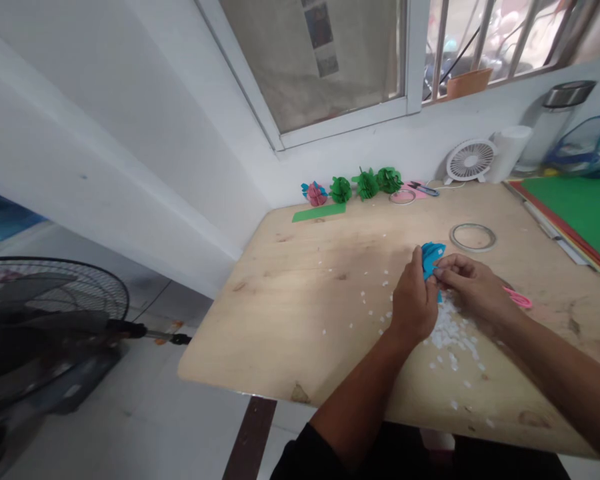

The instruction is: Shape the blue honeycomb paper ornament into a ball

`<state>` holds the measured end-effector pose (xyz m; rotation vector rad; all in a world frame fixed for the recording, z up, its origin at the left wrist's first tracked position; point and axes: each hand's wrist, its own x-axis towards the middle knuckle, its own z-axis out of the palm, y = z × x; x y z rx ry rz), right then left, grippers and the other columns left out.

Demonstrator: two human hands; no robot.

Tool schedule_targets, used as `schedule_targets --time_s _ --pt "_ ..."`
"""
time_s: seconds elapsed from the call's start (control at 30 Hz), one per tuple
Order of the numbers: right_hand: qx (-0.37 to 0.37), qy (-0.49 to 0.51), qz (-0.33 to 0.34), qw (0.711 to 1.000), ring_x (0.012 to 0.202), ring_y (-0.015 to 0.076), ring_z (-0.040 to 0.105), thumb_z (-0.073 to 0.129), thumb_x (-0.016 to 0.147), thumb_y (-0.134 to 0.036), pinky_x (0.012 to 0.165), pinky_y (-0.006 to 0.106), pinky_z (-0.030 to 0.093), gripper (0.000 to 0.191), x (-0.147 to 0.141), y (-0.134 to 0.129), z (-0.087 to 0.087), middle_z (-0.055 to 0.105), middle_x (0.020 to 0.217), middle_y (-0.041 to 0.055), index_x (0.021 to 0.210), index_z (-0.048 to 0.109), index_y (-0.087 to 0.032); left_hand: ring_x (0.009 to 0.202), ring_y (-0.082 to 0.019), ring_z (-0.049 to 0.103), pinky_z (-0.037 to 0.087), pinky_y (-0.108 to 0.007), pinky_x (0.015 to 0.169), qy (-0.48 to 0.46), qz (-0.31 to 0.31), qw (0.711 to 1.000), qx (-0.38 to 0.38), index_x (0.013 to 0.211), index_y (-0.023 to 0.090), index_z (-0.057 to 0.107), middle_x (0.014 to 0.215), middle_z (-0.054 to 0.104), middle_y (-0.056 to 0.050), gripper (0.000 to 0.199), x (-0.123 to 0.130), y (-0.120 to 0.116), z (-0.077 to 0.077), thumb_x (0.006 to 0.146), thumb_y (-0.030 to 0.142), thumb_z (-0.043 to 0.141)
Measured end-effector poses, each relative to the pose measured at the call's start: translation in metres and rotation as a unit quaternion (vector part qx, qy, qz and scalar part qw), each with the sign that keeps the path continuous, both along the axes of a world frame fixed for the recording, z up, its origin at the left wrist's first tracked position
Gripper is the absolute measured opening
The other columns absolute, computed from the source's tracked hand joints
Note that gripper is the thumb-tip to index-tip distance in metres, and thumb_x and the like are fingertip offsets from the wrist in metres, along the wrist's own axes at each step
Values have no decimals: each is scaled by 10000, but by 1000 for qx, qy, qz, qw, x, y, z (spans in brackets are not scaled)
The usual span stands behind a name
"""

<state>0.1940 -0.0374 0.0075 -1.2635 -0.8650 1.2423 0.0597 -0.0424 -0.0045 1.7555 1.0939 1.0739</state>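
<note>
My left hand (pixel 414 300) is closed around a piece of folded bright blue paper (pixel 433 257), held up over the table. A small white patch shows near its upper right corner. With thumb and fingertips pinched together, my right hand (pixel 467 283) touches the paper's right edge; whatever lies between those fingertips is too small to make out. Beneath both hands lies a heap of tiny white paper scraps (pixel 450 333), with more scattered to the left. Pink-handled scissors (pixel 519 297) lie beside my right forearm, partly hidden by it.
Along the wall stand three green paper flowers (pixel 367 185) and a pink-and-blue one (pixel 315 193), behind a green strip (pixel 320 213). A tape roll (pixel 473 237), snips (pixel 424 189), a small white fan (pixel 471 161) and coloured sheets (pixel 575 207) sit right. A floor fan (pixel 50 293) stands left.
</note>
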Motion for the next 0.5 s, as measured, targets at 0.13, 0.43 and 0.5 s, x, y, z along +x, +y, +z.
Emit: schedule_targets --time_s 0.13,0.43,0.5 --pt "-15 10 3 1000 578 102 546 959 421 -452 533 228 449 437 -1 0 4 639 636 -23 674 686 -223 1451 -297 428 344 -463 1206 7 -5 1000 10 1574 172 267 1570 439 -163 605 0 0 -2 996 304 386" --pt "-26 24 4 999 594 107 568 934 413 -331 568 233 461 388 0 -1 6 662 649 -21 700 700 -218 1476 -296 396 326 -490 1219 2 0 1000 6 1573 140 260 1593 404 -177 611 1 1 -1 988 275 379" --pt "-29 30 9 999 594 109 568 922 429 -320 570 234 458 370 0 -2 6 660 642 -21 704 697 -218 1479 -301 391 325 -498 1219 6 0 1000 6 1570 139 265 1594 399 -182 609 1 1 -1 987 273 379"
